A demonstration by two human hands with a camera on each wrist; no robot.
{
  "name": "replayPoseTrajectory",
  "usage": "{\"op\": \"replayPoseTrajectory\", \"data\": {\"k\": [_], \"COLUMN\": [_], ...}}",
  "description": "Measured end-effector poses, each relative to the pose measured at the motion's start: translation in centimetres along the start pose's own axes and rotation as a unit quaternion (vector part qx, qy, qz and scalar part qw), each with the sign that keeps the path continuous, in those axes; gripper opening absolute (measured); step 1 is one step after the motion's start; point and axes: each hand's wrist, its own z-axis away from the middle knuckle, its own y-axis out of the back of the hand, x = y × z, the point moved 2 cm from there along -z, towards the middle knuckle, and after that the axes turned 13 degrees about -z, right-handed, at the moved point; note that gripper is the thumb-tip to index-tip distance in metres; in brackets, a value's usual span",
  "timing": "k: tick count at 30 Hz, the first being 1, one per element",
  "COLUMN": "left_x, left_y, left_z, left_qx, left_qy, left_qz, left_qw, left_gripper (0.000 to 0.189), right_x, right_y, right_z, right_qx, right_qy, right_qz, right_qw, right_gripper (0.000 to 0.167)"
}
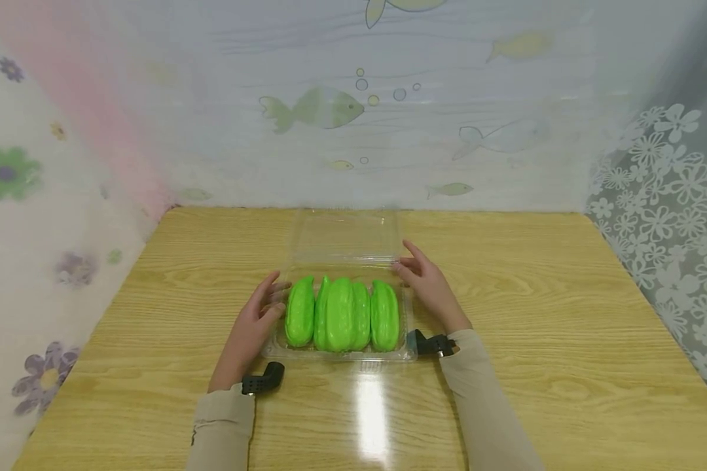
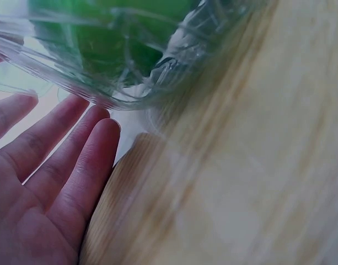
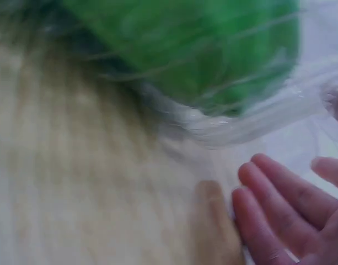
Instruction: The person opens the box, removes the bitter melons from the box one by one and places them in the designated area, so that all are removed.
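Observation:
A clear plastic clamshell box (image 1: 279,347) sits on the table, its lid (image 1: 347,235) folded back toward the wall. Inside lie several bright green, ridged, gourd-like pieces (image 1: 340,314), side by side. At the box's left side is my left hand (image 1: 256,320); in the left wrist view its long fingers (image 2: 75,165) are nearly straight, tips by the plastic rim. On the other side, my right hand (image 1: 427,284) has its thumb near the rim by the lid's hinge. The right wrist view shows straight fingers (image 3: 282,204) just below the box edge.
The wood-grain table (image 1: 536,294) extends on both sides of the box. A fish-patterned wall covering (image 1: 330,131) stands behind it, with flowered curtains (image 1: 671,216) at the side. Black wrist mounts (image 1: 265,378) sit on both wrists, the right one close to the box.

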Motion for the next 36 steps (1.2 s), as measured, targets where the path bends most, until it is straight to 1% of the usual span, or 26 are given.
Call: {"op": "replayPoseTrajectory", "data": {"k": [4,9,13,17,20,26,28,29,30,31,34,36], "left_x": [0.1,0.3,0.5,0.6,0.7,1.0,1.1,1.2,1.6,1.6,1.9,2.2], "left_y": [-0.1,-0.3,-0.5,-0.7,-0.8,-0.9,-1.0,-1.0,-0.9,-0.9,-1.0,-1.0], "left_z": [0.3,0.7,1.0,1.2,1.5,2.0,2.2,2.2,2.4,2.5,2.7,2.9], "left_qx": [0.000,0.000,0.006,0.011,0.013,0.009,0.010,0.011,0.011,0.012,0.015,0.013], "left_qy": [-0.003,0.000,0.009,0.010,0.011,0.004,0.002,0.004,0.006,0.007,0.013,0.014], "left_qz": [-0.001,-0.003,0.001,0.005,0.007,0.003,0.002,0.002,0.005,0.006,0.006,0.008], "left_qw": [1.0000,1.0000,0.9999,0.9999,0.9998,1.0000,0.9999,0.9999,0.9999,0.9999,0.9998,0.9998], "left_gripper": [0.054,0.054,0.054,0.054,0.054,0.054,0.053,0.053,0.053,0.053,0.054,0.054], "right_x": [-0.1,-0.5,-1.8,-3.1,-3.1,-2.4,-3.0,-3.6,-4.3,-4.9,-5.7,-5.5], "right_y": [0.5,1.3,1.8,2.0,2.7,4.5,4.7,4.7,4.6,4.5,4.5,4.6], "right_z": [0.1,0.6,1.4,2.3,2.6,2.6,3.0,3.3,3.6,3.9,4.2,4.0], "right_qx": [-0.011,-0.028,-0.039,-0.048,-0.049,-0.036,-0.034,-0.034,-0.035,-0.036,-0.037,-0.037], "right_qy": [-0.005,-0.005,-0.003,0.003,0.003,0.025,0.032,0.035,0.037,0.040,0.049,0.057], "right_qz": [0.004,-0.019,-0.031,-0.034,-0.039,-0.026,-0.031,-0.034,-0.036,-0.038,-0.034,-0.034], "right_qw": [0.9999,0.9994,0.9988,0.9982,0.9980,0.9987,0.9984,0.9982,0.9981,0.9979,0.9976,0.9971], "right_gripper": [0.065,0.059,0.050,0.046,0.045,0.047,0.046,0.045,0.045,0.044,0.044,0.044]}}
